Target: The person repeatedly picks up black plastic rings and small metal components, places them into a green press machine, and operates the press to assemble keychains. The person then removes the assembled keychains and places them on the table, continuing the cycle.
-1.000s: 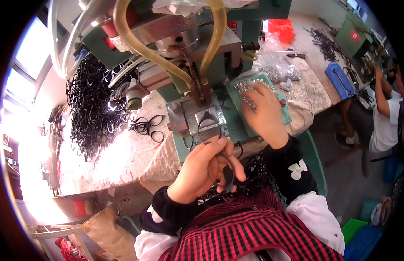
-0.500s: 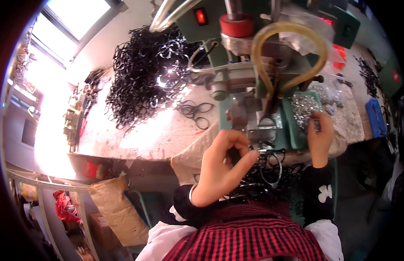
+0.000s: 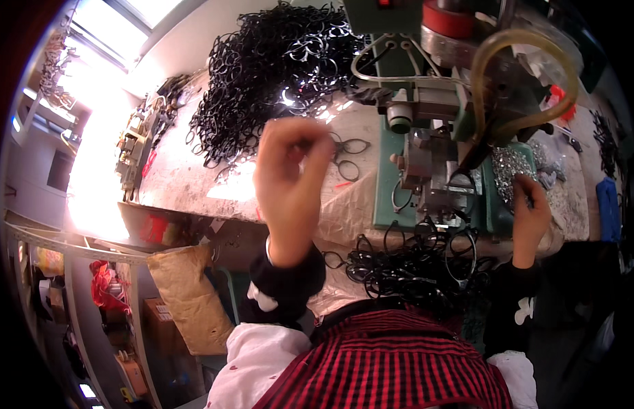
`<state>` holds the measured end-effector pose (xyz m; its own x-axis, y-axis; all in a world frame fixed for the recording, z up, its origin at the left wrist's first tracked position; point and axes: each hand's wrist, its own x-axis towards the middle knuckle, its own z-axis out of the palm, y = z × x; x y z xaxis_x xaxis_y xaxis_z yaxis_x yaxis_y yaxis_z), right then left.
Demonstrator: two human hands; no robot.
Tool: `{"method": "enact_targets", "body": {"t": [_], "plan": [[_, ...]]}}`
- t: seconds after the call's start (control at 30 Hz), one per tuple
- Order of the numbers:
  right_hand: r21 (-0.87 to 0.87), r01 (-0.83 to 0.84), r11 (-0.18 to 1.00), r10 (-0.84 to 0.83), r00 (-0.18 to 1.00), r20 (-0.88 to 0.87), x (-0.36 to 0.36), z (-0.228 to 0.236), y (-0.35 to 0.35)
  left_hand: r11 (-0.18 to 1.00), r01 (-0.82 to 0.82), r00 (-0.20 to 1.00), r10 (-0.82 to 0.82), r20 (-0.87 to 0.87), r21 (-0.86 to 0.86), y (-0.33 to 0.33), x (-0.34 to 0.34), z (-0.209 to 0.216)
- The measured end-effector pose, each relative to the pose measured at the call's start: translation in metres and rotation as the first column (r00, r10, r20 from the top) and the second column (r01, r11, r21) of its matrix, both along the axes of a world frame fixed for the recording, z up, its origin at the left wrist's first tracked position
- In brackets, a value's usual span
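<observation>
My left hand (image 3: 289,187) is raised over the table's front, left of the press. Its fingers curl toward the thumb but are smeared by motion, and I see nothing between them. My right hand (image 3: 532,221) is at the front of a green tray of small shiny metal parts (image 3: 511,170), fingers bent in toward the thumb; what they pinch is too small to make out. Between the hands is the press's metal fixture (image 3: 436,170), with a black eyeglass frame (image 3: 461,183) at it. More black eyeglass frames (image 3: 405,262) lie heaped in front of the fixture, above my lap.
A big pile of black eyeglass frames (image 3: 269,78) covers the table's back left, with a few loose frames (image 3: 347,169) near the press. A yellowish hose (image 3: 477,88) loops over the fixture. Clear plastic bags (image 3: 549,163) and a blue object (image 3: 609,208) are at the right.
My left hand has left the fixture and moved left and up. An eyeglass frame now shows at the fixture. My right hand stays by the metal parts. The whole view has shifted.
</observation>
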<state>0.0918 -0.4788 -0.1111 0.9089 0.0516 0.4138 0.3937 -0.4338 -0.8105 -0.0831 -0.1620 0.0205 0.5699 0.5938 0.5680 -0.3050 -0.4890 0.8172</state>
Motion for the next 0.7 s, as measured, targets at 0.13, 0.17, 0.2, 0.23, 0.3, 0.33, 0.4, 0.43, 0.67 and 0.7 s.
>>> {"method": "enact_targets", "body": {"t": [0.13, 0.17, 0.2, 0.23, 0.3, 0.33, 0.4, 0.43, 0.67, 0.7], "plan": [[-0.033, 0.029, 0.999, -0.027, 0.998, 0.063, 0.001, 0.011, 0.008, 0.581, -0.101, 0.871, 0.444, -0.21, 0.807, 0.115, 0.065, -0.096], [-0.007, 0.029, 1.0, -0.028, 0.999, 0.04, 0.002, 0.008, 0.004, 0.498, -0.02, 0.83, 0.492, -0.263, 0.867, 0.134, 0.075, -0.127], [0.03, 0.015, 0.999, -0.015, 1.0, 0.016, 0.003, 0.002, 0.002, 0.458, 0.079, 0.78, 0.524, -0.341, 0.886, 0.162, 0.076, -0.16], [-0.017, 0.054, 0.998, -0.051, 0.992, 0.116, 0.0, -0.001, -0.002, 0.549, 0.04, 0.793, 0.491, -0.361, 0.835, 0.171, 0.078, -0.176], [-0.024, 0.105, 0.994, -0.1, 0.983, 0.153, -0.01, 0.001, -0.018, 0.597, -0.029, 0.831, 0.46, -0.312, 0.802, 0.163, 0.076, -0.175], [-0.053, 0.137, 0.989, -0.125, 0.976, 0.181, -0.018, 0.003, -0.028, 0.569, -0.06, 0.85, 0.461, -0.257, 0.82, 0.15, 0.07, -0.162], [-0.075, 0.138, 0.988, -0.128, 0.983, 0.128, -0.033, 0.017, -0.032, 0.467, -0.167, 0.879, 0.469, -0.083, 0.868, 0.139, 0.059, -0.151], [-0.117, 0.101, 0.988, -0.085, 0.988, 0.133, -0.038, 0.029, -0.027, 0.596, -0.18, 0.882, 0.45, -0.14, 0.782, 0.132, 0.053, -0.145], [0.207, -0.368, 0.906, 0.324, 0.92, 0.22, -0.032, 0.08, 0.07, 0.972, -0.221, 0.931, 0.185, -0.316, -0.081, 0.125, 0.049, -0.185], [0.334, -0.363, 0.87, 0.331, 0.931, 0.151, -0.033, 0.071, 0.079, 0.966, -0.206, 0.938, 0.148, -0.313, -0.159, 0.101, 0.048, -0.176]]}}
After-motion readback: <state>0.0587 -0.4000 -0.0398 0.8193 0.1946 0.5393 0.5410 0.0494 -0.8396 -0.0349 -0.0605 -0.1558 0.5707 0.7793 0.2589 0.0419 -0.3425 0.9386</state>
